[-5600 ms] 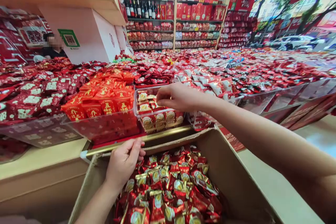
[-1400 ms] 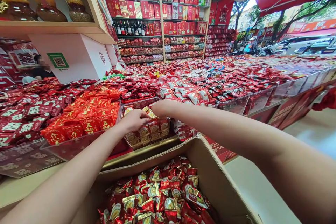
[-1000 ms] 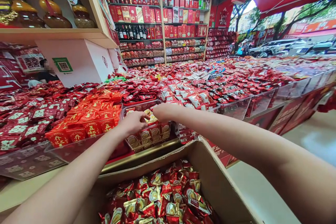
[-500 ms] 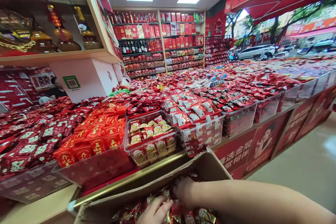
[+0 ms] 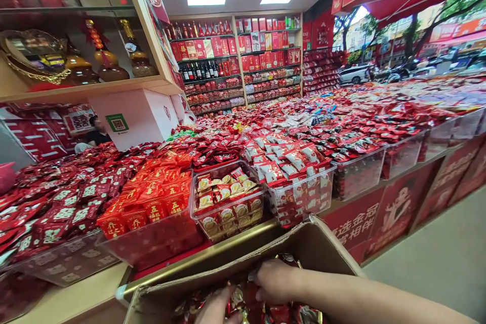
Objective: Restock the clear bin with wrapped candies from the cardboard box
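Observation:
An open cardboard box [image 5: 330, 243] stands at the bottom of the view, holding red and gold wrapped candies [image 5: 281, 312]. Inside it, my right hand [image 5: 275, 279] has its fingers curled downward among the packets; whatever the fingertips hold is hidden. My left hand [image 5: 220, 309] is at the lower edge, left of the right one, touching gold-and-red packets, its fingers partly cut off and hidden. Just beyond the box sits a clear bin [image 5: 228, 212] of gold-and-red square candies, between a bin of orange-red packets [image 5: 152, 202] and one of white-and-red packets [image 5: 292, 162].
More clear bins [image 5: 359, 172] of wrapped candies run along the counter to the right. A gold rail [image 5: 167, 263] edges the counter behind the box. Shelves of bottles stand at upper left and at the back. A person [image 5: 96, 134] is partly visible at far left.
The view has shifted slightly left, so the scene sits further right. My right hand has risen a little and its fingers have curled; my left hand has moved lower in the view.

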Demonstrator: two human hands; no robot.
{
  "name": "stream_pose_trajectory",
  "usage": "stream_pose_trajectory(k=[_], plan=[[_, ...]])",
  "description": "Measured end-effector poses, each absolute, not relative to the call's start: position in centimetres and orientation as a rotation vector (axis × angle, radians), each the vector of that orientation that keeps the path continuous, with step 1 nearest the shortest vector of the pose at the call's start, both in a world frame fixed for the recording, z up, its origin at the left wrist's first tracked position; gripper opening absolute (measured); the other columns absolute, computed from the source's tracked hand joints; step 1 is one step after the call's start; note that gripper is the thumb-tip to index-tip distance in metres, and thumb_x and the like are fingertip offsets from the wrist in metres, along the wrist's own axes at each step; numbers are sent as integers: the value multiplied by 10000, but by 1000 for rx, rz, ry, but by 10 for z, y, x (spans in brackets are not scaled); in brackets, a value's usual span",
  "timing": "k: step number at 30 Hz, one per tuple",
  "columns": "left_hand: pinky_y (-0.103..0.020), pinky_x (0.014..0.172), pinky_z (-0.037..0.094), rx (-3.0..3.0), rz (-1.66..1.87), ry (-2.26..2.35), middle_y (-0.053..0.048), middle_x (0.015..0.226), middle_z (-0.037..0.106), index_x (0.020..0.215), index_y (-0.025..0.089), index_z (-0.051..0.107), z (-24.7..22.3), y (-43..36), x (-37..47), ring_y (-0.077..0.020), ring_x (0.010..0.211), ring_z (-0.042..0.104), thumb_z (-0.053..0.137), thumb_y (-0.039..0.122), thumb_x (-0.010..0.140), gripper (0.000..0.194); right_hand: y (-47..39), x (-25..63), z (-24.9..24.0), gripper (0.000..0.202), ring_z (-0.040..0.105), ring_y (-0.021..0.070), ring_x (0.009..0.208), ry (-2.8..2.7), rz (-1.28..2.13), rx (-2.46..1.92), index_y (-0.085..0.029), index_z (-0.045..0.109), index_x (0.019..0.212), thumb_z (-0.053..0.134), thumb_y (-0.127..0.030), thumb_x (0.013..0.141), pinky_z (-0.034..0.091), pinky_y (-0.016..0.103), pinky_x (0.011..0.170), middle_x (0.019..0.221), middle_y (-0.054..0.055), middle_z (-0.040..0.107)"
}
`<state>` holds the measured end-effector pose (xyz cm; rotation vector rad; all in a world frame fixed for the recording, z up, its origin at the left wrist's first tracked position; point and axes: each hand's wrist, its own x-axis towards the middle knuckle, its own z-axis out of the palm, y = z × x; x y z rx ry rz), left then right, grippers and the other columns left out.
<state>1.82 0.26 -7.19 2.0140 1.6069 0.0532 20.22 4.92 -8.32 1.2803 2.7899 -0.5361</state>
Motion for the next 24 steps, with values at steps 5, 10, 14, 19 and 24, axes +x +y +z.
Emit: stream_pose_trajectory(k=[5,10,14,19,24], plan=[[-347,866,415,1490,715,1134,-89,1100,615,1114,228,485,-62,-2,31,-242,980,567,568,504,640,554,28,208,-37,286,564,154,638,3082,-1069,1298,-161,600,846,474,-383,717,406,224,522,734,53,635],[-294,653,482,1138,1053,1124,-32,758,700,915,226,584,-40,-14,51,-193,662,627,718,439,515,474,19,209,-22,271,443,75,556,2833,-2035,1459,-144,532,841,547,-376,701,335,175,482,672,-6,559],[-200,417,425,1047,1132,1302,13,527,646,734,191,644,-20,-17,54,-128,453,553,715,426,526,322,23,210,-16,271,339,41,476,2586,-2548,1410,-124,510,723,591,-379,678,260,168,437,544,-56,441],[-189,460,459,950,1196,1298,11,571,670,743,191,674,-14,-17,50,-132,518,582,719,404,537,299,21,209,-17,322,409,43,517,2387,-2906,1246,-121,508,748,665,-364,606,315,181,499,598,-43,503],[-260,691,485,1075,1192,1166,-26,791,713,870,188,682,-13,-19,48,-206,777,618,669,349,634,286,13,201,-26,331,444,52,546,2375,-2904,1154,-131,504,742,702,-331,568,353,195,536,613,-41,527]])
